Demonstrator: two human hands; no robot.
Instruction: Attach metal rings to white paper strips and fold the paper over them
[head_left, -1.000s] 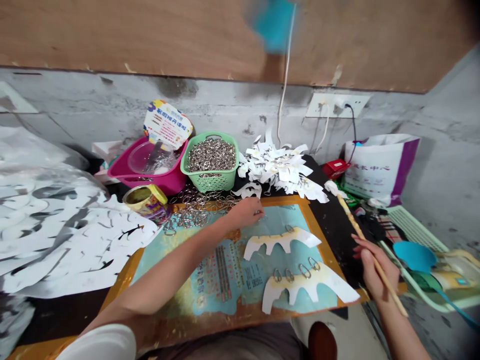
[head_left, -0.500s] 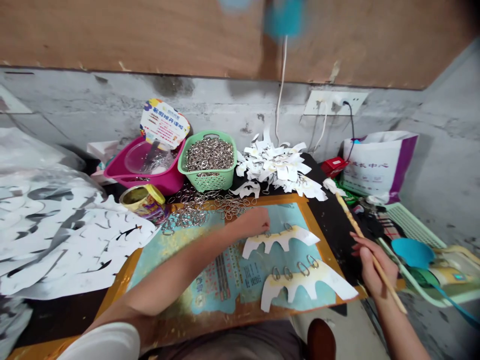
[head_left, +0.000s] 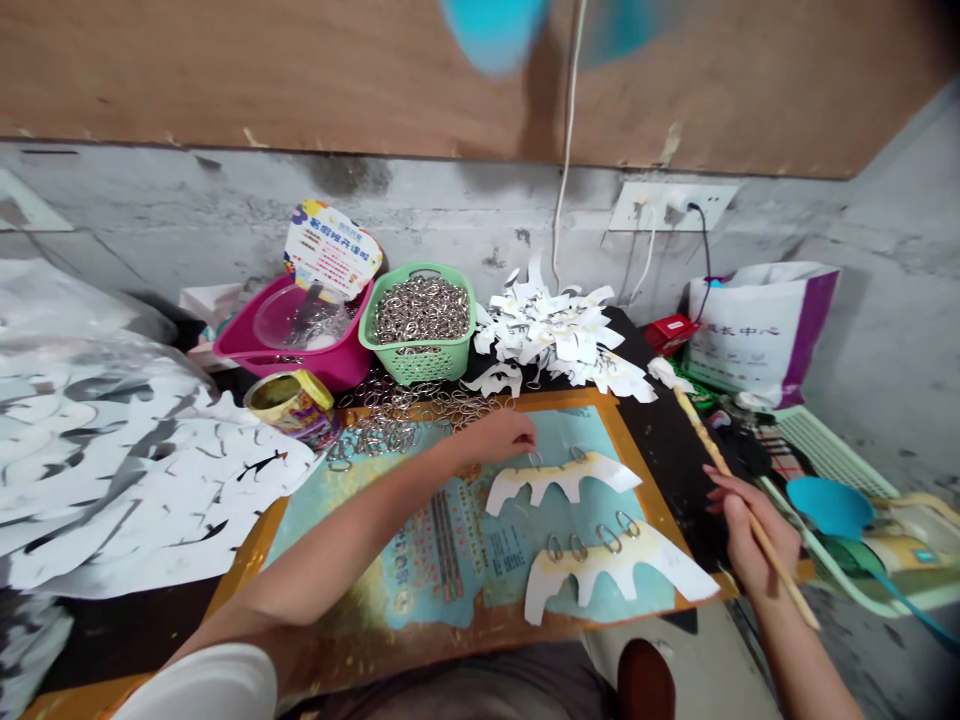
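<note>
My left hand [head_left: 501, 437] is closed, its fingertips pinched together just above the farther white scalloped paper strip [head_left: 559, 480]. Whatever may be between those fingertips is too small to make out. A metal ring [head_left: 535, 459] stands at that strip's yellowish upper edge, close below the fingers, with another farther right. Nearer me lies a second paper strip [head_left: 622, 570], bearing several metal rings along its glue-stained top. Off to the right, my right hand [head_left: 757, 535] grips a wooden stick [head_left: 705, 440] whose far end carries a white wad [head_left: 666, 374].
Loose metal rings [head_left: 390, 425] lie beyond my left forearm, near a tin can [head_left: 292, 405]. Behind stand a green basket [head_left: 420, 362] full of rings and a pink basket [head_left: 337, 372]. Paper pieces [head_left: 559, 325] are heaped at the back; paper sheets [head_left: 135, 480] cover the left.
My left hand has lifted slightly away from the farther strip, leaving a metal ring more visible at its edge. My right hand keeps hold of the stick.
</note>
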